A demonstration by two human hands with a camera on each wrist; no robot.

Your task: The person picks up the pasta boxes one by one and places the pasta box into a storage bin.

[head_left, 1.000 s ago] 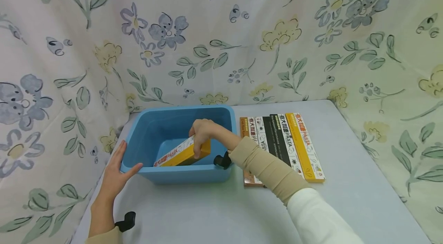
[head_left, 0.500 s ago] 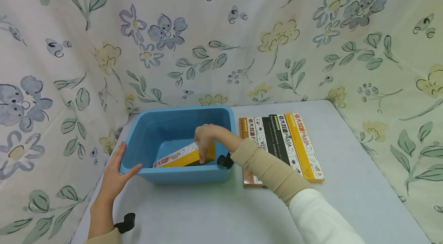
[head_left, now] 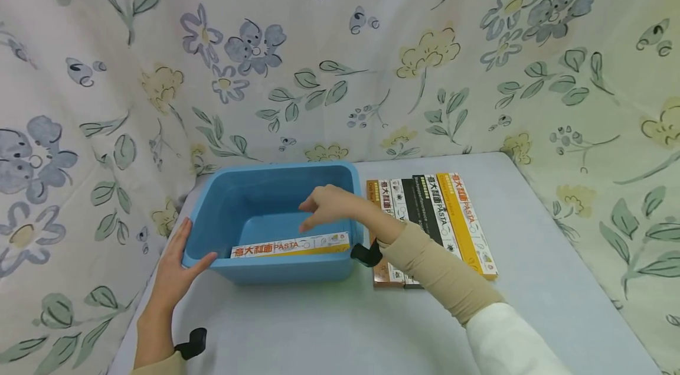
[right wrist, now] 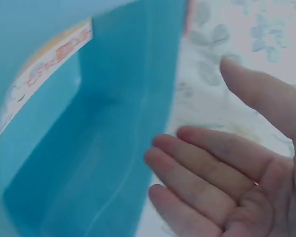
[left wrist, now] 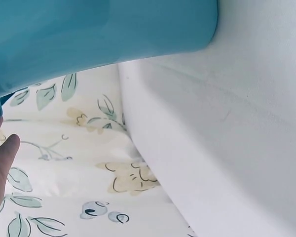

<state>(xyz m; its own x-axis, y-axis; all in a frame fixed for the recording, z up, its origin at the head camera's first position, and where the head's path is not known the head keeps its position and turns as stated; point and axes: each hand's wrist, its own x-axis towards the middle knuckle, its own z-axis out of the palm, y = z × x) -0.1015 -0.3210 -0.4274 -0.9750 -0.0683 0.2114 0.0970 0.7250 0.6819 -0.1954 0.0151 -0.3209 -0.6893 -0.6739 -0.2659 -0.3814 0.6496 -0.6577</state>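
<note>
My right hand is over the blue plastic tub, holding nothing; the right wrist view shows its thumb and fingers apart. Inside the tub, along its near wall, lies a yellow and white pasta box, lettering upward. My left hand rests at the tub's left rim, thumb and fingers spread along the corner. Part of that hand shows at the edge of the left wrist view, beside the tub wall.
To the right of the tub, several pasta boxes lie side by side on the pale table: a brown one, a black one and a yellow one. A floral curtain hangs behind and to the left.
My right hand has let go of the yellow pasta box and lifted up and back off it. The box has dropped from a slant to flat in the tub. My left hand stays put.
</note>
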